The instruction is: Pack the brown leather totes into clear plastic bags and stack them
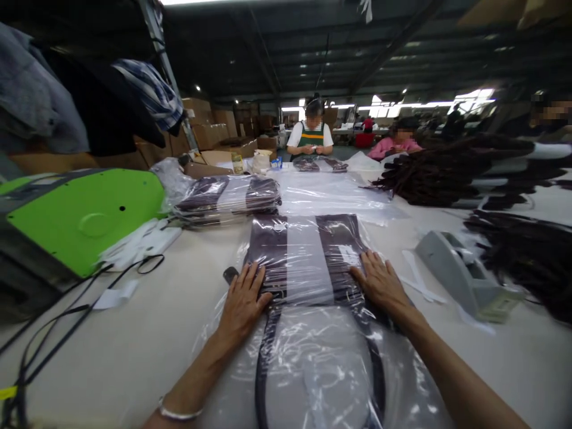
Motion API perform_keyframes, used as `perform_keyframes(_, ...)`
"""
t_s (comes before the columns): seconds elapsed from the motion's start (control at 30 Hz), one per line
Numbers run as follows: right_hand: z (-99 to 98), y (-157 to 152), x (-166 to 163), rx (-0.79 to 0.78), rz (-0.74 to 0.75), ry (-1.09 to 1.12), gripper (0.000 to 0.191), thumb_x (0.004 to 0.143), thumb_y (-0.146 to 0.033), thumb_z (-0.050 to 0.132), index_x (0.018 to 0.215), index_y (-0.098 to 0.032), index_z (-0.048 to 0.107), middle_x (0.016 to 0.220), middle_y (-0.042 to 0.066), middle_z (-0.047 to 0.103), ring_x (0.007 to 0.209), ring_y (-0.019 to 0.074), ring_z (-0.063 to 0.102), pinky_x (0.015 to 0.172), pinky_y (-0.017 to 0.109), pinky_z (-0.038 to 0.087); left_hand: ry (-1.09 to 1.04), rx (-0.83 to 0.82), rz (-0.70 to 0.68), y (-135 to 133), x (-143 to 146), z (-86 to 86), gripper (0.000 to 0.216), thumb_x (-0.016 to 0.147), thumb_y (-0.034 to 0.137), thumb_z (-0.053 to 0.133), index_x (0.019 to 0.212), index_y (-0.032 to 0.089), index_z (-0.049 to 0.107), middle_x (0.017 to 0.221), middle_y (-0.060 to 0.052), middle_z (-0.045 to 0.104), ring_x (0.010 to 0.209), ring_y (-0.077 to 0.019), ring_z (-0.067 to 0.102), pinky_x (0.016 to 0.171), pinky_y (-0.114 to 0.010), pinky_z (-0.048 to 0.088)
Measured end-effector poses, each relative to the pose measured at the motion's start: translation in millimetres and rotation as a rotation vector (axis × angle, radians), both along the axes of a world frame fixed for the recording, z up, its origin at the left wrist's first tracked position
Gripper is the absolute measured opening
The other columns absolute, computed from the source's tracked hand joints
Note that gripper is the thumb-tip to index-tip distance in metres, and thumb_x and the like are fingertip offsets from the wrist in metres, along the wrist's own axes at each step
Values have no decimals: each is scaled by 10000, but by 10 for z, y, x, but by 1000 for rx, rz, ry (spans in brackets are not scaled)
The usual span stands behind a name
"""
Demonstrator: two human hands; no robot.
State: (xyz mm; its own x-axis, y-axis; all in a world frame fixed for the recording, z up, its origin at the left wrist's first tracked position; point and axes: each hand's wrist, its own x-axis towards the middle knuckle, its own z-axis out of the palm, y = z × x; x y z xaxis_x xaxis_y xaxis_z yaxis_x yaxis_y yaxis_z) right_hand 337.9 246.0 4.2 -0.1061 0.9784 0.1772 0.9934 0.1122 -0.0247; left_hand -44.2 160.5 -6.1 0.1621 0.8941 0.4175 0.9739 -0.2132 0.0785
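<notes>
Both bare hands lie palm down, one at each side of a flat dark brown bag [270, 244] with a broad white band [308, 262] down its middle, all inside a clear, glossy plastic sleeve [330, 357]. The left hand [243, 299] rests on the sleeve at the bag's near left edge, fingers extended and pointing away, thumb set apart toward the middle; a silver bracelet [180, 411] circles its wrist. The right hand [379, 279] rests on the right edge, slightly farther off, its fingers likewise extended, pinching nothing. The bag therefore lies between the hands, its main body reaching beyond them, while a dark looped strap [260, 375] curves back on the near side, between the forearms. Just beside the left fingers is a small black object [230, 274]. Beyond the bag, to the left, sits a stack of similar plastic-wrapped dark bags [263, 193], with clear plastic sheets [330, 196] to its right. Farther right stand a grey tape dispenser [460, 274] and a heap of dark brown strips [447, 173]. At left is a bright green machine [93, 208], with a white power strip [145, 241] beside it. Across the table, a person in a green apron [308, 138] holds something small and white.
</notes>
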Motion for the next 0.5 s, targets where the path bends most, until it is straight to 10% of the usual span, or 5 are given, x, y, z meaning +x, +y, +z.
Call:
perform_keyframes(0.2, 228, 107, 51, -86, 50, 205, 628, 959, -496, 309, 1378, -80, 523, 1473, 177, 489, 1400, 314, 403, 1129, 478, 331, -338, -36, -88, 63, -142, 64, 535, 987, 503, 357, 1405, 199, 497, 1523, -118, 434, 1454, -289, 308, 1174, -533, 285)
perform_keyframes(0.5, 596, 390, -83, 101, -215, 236, 544, 957, -494, 408, 1303, -93, 532, 1295, 224, 596, 1198, 347, 565, 954, 492, 447, -983, -389, 390, 191, -366, 583, 755, 846, 577, 526, 1414, 110, 358, 1478, -237, 448, 1324, -311, 503, 998, -429, 486)
